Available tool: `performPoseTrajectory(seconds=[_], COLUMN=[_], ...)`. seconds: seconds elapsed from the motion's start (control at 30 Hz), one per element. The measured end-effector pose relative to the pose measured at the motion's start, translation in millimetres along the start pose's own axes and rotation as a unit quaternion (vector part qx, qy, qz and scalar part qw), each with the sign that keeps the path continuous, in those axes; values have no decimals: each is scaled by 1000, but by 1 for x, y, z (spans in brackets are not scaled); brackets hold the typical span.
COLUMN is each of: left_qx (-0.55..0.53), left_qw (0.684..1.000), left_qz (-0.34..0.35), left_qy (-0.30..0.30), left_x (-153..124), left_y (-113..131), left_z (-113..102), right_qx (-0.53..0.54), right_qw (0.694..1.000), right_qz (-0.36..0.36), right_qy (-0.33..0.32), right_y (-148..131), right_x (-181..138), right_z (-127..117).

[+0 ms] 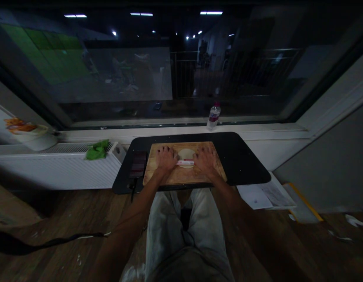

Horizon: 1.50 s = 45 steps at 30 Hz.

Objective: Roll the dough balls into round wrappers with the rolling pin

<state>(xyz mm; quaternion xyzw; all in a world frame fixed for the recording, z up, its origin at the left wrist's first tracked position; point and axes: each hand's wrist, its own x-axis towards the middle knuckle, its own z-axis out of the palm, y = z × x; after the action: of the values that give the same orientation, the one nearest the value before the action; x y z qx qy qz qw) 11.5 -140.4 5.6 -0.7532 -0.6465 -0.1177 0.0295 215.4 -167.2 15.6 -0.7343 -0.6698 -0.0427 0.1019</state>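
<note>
A round, flat pale sheet of what looks like dough (187, 153) lies on the wooden board (181, 179). Across its near half runs a slim white rod with red print (185, 162), used like a small rolling pin. My left hand (166, 158) is palm down over the rod's left end, its fingers curved forward over the board. Over the right end is my right hand (205, 158), held the same way. Both ends of the rod are hidden under my hands. The dough shows between them, and my fingers partly cover its sides.
The board rests on a black table (242, 164). A dark phone (138, 164) with a cable lies left of the board. A water bottle (213, 116) stands on the sill. A green cloth (97, 149) hangs over the radiator (66, 170). Papers (266, 195) lie low at right.
</note>
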Motion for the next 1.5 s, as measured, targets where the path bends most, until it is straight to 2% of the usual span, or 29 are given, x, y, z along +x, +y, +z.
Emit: performPoseTrajectory(seconds=[0.23,0.47,0.9,1.23,1.5], left_qx=[-4,6,-19,-23,-40], left_qw=[1000,1000,1000,999,999], left_qz=[8,1,-13,-15,1], left_qy=[20,22,9,24,24], left_x=[-22,-22,3,28,56], left_y=[0,1,-1,-3,-7], left_z=[6,6,2,4,0], right_qx=[1,-4,4,14,61], right_qw=[1000,1000,1000,1000,997], right_qz=[-2,-2,-2,11,-12], right_qy=[-15,-14,0,3,53], right_y=[-2,-2,0,-4,0], right_x=[-20,-19,9,31,57], right_z=[-6,-7,3,-1,3])
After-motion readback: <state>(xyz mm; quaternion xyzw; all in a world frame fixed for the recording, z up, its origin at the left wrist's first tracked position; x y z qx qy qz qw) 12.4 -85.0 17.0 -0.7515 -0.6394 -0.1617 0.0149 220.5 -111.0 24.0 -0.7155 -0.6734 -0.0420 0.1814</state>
